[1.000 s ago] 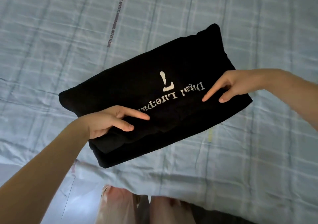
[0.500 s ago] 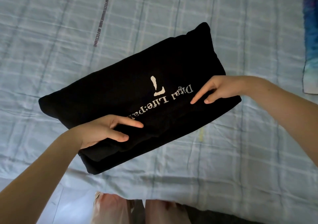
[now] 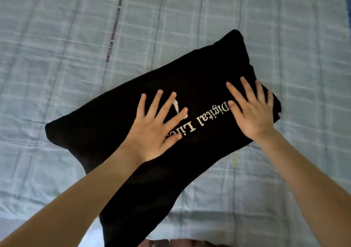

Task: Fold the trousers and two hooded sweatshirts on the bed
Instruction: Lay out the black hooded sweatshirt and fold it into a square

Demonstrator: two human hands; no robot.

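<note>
A black hooded sweatshirt (image 3: 106, 125), folded into a thick rectangle with white lettering on top, lies slanted on the bed. My left hand (image 3: 153, 131) presses flat on its middle with the fingers spread, covering part of the print. My right hand (image 3: 250, 112) lies flat on its right end, fingers straight and spread, slightly blurred. A dark fold of the garment runs down from under my left forearm toward the near edge of the bed. No other garment is in view.
The bed is covered by a light blue checked sheet (image 3: 76, 57) with a line of dark printed text at the upper middle (image 3: 113, 36). A dark strip shows at the far right edge (image 3: 348, 3). The bed's near edge is at the bottom.
Both hands were gripping the folded sweatshirt by its near edge and holding it up. Now it lies on the bed and both hands press flat on top of it.
</note>
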